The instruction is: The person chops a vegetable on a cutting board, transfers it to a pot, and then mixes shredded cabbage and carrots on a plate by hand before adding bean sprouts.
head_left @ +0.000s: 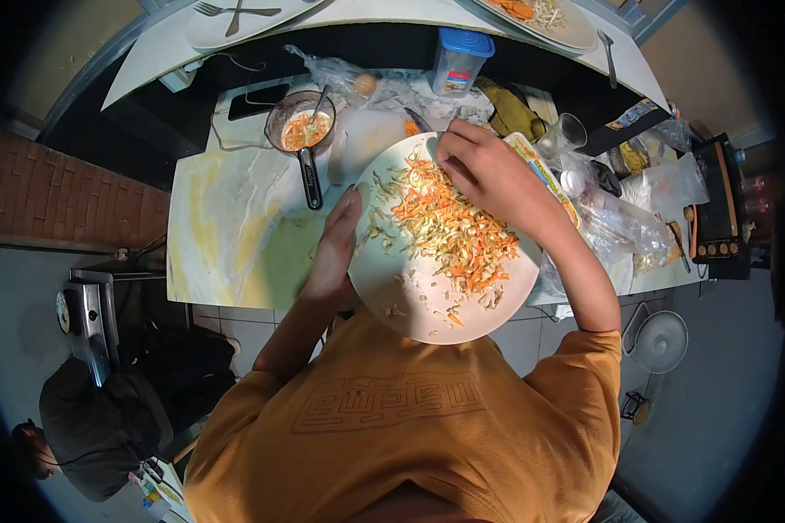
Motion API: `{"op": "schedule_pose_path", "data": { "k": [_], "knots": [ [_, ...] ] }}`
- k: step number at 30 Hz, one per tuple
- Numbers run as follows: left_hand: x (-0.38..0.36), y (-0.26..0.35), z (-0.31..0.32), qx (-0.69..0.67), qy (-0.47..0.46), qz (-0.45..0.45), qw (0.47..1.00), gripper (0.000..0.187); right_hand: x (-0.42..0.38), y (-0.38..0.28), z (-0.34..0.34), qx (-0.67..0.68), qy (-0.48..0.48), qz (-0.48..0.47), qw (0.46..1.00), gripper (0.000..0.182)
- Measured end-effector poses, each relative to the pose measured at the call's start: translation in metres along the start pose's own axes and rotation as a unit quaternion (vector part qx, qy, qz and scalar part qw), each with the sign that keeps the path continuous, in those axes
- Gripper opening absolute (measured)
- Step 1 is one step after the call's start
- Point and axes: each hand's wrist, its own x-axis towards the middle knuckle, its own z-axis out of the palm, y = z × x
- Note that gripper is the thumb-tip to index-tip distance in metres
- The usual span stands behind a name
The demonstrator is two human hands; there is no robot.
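A large pale plate (379, 283) is held over the front edge of the marble-patterned table, close to my body. Shredded carrot and cabbage (453, 228) lie across it, thickest at the middle and right. My left hand (340, 235) grips the plate's left rim. At the plate's upper right, my right hand (480, 161) bends over the rim with its fingers curled down at the shreds; the fingertips are partly hidden, and I cannot make out what they hold.
A dark-handled pan (310, 179) with an orange mix and a fork stands at the back left. Behind are a blue-lidded container (462, 61) and a cutting board (366, 139). A glass (564, 135) and plastic bags (606, 222) lie right. A person (87, 418) is at lower left.
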Motion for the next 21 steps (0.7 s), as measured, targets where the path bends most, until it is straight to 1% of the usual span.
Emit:
{"op": "schedule_pose_path", "data": {
  "k": [1,4,7,14,21],
  "knots": [
    [0.000,0.001,0.001,-0.001,0.000,-0.003,1.000,0.043,0.000,-0.001,-0.001,0.007,0.005,0.010,1.000,0.008],
    [-0.002,0.001,0.005,0.008,0.002,0.003,1.000,0.043,-0.005,-0.003,-0.004,0.040,0.016,0.000,0.999,0.008],
    [-0.003,0.002,0.007,0.006,-0.003,0.001,1.000,0.044,-0.005,0.001,0.001,0.010,0.004,-0.025,1.000,0.010],
    [-0.002,0.000,0.003,0.005,-0.009,0.002,1.000,0.045,-0.005,-0.003,-0.003,-0.006,-0.007,-0.023,1.000,0.010],
    [-0.002,-0.001,0.001,0.004,-0.005,0.014,1.000,0.045,-0.009,-0.010,-0.030,0.045,-0.032,-0.022,0.998,0.009]
  ]
}}
